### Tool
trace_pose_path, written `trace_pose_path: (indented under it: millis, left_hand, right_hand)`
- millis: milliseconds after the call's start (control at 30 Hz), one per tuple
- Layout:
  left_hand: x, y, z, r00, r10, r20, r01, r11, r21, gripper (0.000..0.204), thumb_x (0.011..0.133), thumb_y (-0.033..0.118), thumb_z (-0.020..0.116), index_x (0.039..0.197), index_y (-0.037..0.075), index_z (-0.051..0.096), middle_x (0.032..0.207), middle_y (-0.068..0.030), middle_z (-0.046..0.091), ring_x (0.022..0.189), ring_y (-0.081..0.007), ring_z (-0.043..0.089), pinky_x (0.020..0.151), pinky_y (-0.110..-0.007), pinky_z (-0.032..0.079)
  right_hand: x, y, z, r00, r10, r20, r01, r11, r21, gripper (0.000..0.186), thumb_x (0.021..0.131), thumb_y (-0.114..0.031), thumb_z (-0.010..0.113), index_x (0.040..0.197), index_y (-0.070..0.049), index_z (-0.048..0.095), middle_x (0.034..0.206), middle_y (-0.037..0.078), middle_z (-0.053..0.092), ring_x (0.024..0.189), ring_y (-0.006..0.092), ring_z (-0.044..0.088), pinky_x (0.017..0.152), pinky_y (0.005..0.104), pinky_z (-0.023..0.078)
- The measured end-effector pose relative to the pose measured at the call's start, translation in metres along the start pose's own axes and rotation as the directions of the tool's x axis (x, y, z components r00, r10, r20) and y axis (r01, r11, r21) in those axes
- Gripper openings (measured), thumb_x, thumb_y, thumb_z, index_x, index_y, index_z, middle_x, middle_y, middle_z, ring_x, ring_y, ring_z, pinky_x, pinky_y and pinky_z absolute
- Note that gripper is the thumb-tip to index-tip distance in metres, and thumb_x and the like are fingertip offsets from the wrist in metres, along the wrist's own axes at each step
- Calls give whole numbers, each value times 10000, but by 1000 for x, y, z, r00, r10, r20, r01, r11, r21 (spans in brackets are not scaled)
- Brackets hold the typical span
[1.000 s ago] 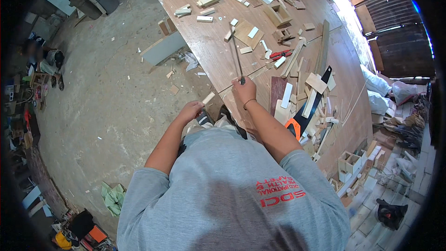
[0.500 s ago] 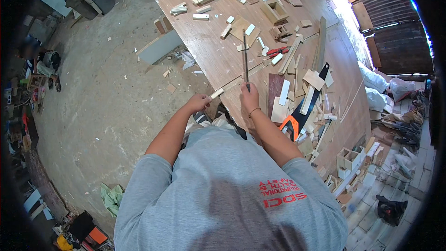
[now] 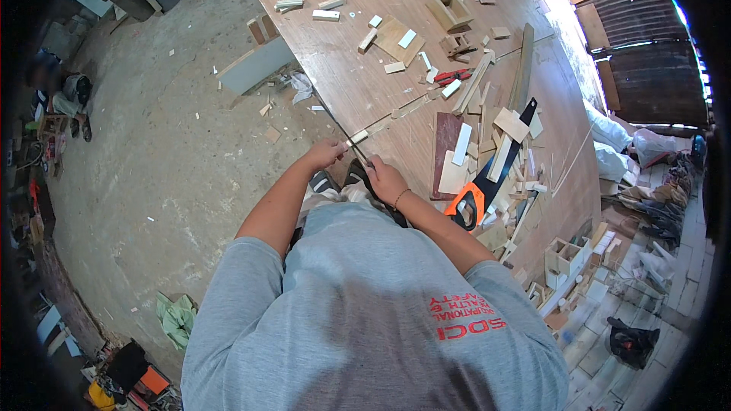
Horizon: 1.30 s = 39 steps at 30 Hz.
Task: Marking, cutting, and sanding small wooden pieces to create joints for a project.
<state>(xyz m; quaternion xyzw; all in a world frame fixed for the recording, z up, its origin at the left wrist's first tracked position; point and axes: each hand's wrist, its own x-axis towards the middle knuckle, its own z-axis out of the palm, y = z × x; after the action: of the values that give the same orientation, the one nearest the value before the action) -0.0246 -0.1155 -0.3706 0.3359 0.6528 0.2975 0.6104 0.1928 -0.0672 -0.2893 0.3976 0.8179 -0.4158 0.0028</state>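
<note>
My left hand (image 3: 329, 154) is closed round a small pale wooden strip (image 3: 359, 135), held at the near edge of the plywood table (image 3: 301, 38). My right hand (image 3: 384, 179) grips the handle of a long, narrow dark tool (image 3: 335, 118), perhaps a file, which crosses the strip and reaches up to the left over the table's edge. To the right of my hands, a maroon board (image 3: 445, 144), pale offcuts (image 3: 510, 123) and an orange-handled handsaw (image 3: 466, 204) lie on the tabletop.
Wooden blocks and small open boxes (image 3: 449, 11) cover the far tabletop, with red-handled pliers (image 3: 453, 76). A pale panel (image 3: 255, 67) is beside the table at left. A seated person (image 3: 68, 95) is at far left. Sacks (image 3: 609, 160) and scraps lie at right.
My right hand has moved down and toward the left, swinging the long tool from over the tabletop across the wooden strip. My left hand has risen slightly, still holding the strip.
</note>
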Motion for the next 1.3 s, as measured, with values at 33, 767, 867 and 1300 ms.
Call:
trace_pose_path:
  millis: [33, 767, 867, 1300]
  left_hand:
    - [0, 2, 1, 1000, 5, -12, -5, 1000, 6, 351, 880, 363, 558, 800, 32, 644, 703, -59, 621, 595, -163, 542, 528, -328, 420]
    - [-4, 9, 5, 998, 10, -54, -1, 987, 159, 408, 912, 351, 502, 920, -22, 669, 744, -144, 664, 666, -254, 621, 654, -387, 481]
    - [-4, 9, 5, 995, 20, -103, -2, 985, 172, 411, 899, 349, 503, 907, -23, 677, 768, -167, 674, 694, -292, 636, 704, -404, 487]
    - [-10, 20, 6, 995, 50, -87, -31, 978, 207, 412, 882, 329, 490, 1005, -23, 666, 788, -169, 664, 701, -275, 638, 688, -392, 489]
  right_hand:
    - [0, -1, 1, 1000, 2, 21, -1, 999, -38, 243, 920, -217, 481, 1093, -49, 454, 770, 276, 618, 728, 454, 604, 662, 545, 460]
    - [2, -21, 11, 995, 66, 70, -36, 931, -364, 255, 960, -285, 422, 983, -32, 454, 714, 222, 637, 659, 403, 632, 595, 516, 489]
    - [2, -23, 12, 994, 68, 83, -32, 924, -380, 253, 960, -283, 422, 983, -32, 449, 706, 220, 638, 657, 404, 633, 595, 512, 494]
    - [1, -21, 15, 997, 51, 52, -27, 922, -386, 240, 952, -276, 434, 986, -38, 445, 703, 206, 642, 652, 390, 638, 580, 506, 495]
